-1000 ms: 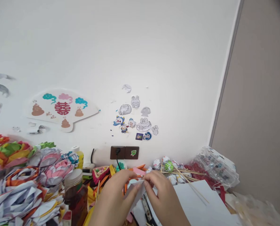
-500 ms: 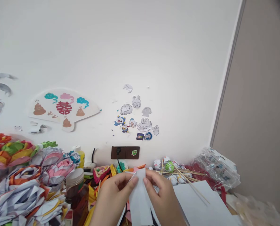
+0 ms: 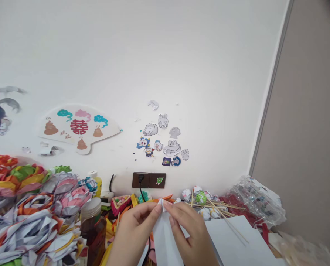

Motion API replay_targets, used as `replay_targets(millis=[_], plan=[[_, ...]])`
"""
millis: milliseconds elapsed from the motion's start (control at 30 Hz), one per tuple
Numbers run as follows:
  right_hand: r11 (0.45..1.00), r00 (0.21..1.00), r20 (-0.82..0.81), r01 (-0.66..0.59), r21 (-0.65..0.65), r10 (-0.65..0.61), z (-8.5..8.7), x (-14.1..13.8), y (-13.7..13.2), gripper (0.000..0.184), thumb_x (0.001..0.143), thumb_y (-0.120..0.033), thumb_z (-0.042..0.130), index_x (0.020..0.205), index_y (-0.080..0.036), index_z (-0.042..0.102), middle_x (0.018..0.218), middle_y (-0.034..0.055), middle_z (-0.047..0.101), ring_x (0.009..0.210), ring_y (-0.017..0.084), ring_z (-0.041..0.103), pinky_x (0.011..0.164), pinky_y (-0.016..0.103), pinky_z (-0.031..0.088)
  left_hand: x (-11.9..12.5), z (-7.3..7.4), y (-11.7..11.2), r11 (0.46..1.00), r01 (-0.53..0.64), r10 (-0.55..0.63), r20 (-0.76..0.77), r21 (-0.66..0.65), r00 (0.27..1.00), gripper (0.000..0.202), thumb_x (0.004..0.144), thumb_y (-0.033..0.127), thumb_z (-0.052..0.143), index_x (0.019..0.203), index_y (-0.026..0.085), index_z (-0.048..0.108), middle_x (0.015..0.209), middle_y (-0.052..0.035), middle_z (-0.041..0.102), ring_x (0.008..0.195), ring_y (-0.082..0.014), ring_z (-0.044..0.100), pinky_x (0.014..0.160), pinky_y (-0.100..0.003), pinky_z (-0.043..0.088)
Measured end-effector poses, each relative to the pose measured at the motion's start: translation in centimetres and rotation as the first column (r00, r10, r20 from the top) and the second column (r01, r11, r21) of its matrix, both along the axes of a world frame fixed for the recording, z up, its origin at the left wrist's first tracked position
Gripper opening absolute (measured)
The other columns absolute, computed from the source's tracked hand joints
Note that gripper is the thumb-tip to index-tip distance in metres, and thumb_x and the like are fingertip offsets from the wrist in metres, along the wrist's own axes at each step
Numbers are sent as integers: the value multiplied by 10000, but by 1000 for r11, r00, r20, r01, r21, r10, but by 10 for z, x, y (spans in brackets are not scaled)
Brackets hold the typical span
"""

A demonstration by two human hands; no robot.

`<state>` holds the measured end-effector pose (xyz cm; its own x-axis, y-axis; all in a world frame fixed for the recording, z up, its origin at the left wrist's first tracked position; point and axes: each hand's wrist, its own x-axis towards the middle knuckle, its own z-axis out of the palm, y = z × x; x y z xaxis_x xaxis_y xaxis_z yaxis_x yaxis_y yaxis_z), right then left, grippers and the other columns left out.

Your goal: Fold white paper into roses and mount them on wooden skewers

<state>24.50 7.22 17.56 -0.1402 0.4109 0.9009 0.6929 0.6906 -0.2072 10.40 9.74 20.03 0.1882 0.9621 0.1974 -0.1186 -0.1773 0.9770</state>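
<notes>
A white wall (image 3: 209, 74) fills most of our view, which has swung slightly since half a second ago, so everything sits a little farther right in frame. Below it at left, we see a heap of folded paper flowers (image 3: 29, 229), unchanged, and above them the fan-shaped cutout (image 3: 78, 133) on the wall. White sheets (image 3: 237, 240) lie at right, under one end of some thin wooden sticks (image 3: 226, 212).

At the center, our left hand (image 3: 138, 225) is nearly closed, thumb and fingers pinching the top of a folded strip of white paper (image 3: 165, 240). Our right hand (image 3: 188, 225) is partly curled, its index finger at the same tip and its thumb lower along the edge. The strip stands between both hands above the cluttered surface; its broad, squared top of half a second ago now narrows to a small peak. A lidded jar (image 3: 94, 229) stands left of our hands, and a dark wall socket (image 3: 149, 180) shows beyond them.
</notes>
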Motion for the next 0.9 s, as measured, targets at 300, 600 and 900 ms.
replay_targets(millis=[300,600,900], plan=[[999,996,84,15,46,-18,-1,4,0,441,805,-17,448,1177,-201,597,950,86,702,900,184,639,805,295,526,0,-1,5,993,103,-103,2,49,995,255,654,403,674,699,160,735,646,-33,713,663,-189,623,622,-250,504],[973,973,-229,-34,-230,-20,-7,2,2,158,868,-200,498,897,-209,653,829,28,694,739,143,645,629,194,507,1,-3,3,978,79,-33,-228,194,973,183,709,259,597,764,162,743,656,-41,703,698,-216,623,646,-276,501],[930,935,-353,-102,-353,-31,-5,3,4,134,785,-197,555,691,-182,649,669,13,662,633,146,611,587,200,469,4,-14,9,966,146,-91,-249,212,964,148,739,280,572,745,149,640,724,-46,649,710,-206,592,623,-267,466]])
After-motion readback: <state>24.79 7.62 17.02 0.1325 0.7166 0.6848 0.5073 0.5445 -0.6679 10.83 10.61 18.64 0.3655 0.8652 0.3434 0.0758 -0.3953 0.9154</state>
